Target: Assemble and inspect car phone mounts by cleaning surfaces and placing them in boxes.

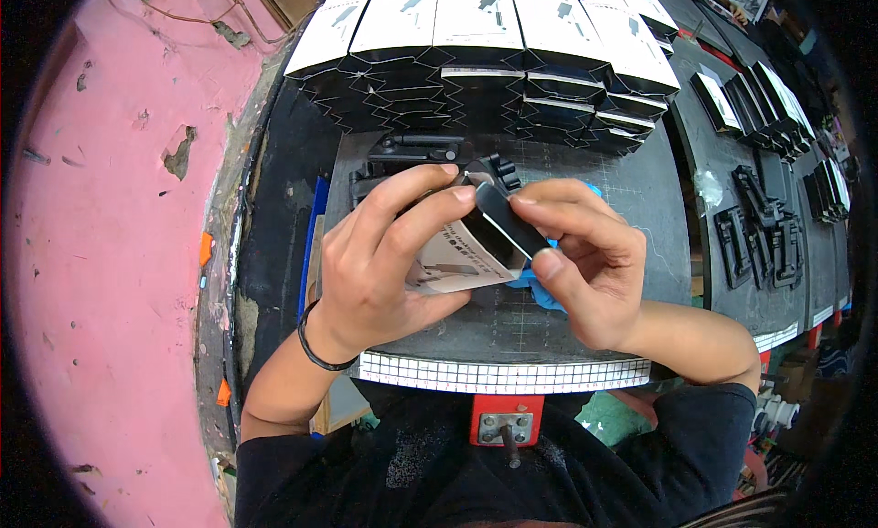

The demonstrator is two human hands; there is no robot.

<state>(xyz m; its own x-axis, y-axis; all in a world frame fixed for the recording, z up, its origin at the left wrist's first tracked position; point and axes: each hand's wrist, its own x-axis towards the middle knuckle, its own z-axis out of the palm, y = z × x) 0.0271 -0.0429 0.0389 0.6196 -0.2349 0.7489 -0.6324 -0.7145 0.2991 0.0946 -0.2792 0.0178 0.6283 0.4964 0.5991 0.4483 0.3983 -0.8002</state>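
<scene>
My left hand (366, 258) is wrapped round a small carton (462, 256) with a white printed face, holding it tilted above the worktable. The carton's near end shows a dark opening. At that end, the thumb and fingers of my right hand (594, 267) pinch a black end flap (508, 223) that stands out from the carton. What is inside the carton cannot be made out. Just beyond my hands lie black folding stands (416, 149), partly hidden by my fingers. A crumpled blue piece (546, 296) shows under my right hand.
Stacked white-and-black cartons (476, 21) line the back of the worktable (631, 185). A gridded white strip (503, 374) runs along its front edge. To the right, another table carries more black stands (759, 231) and cartons (754, 103). A pink wall (119, 254) borders the left.
</scene>
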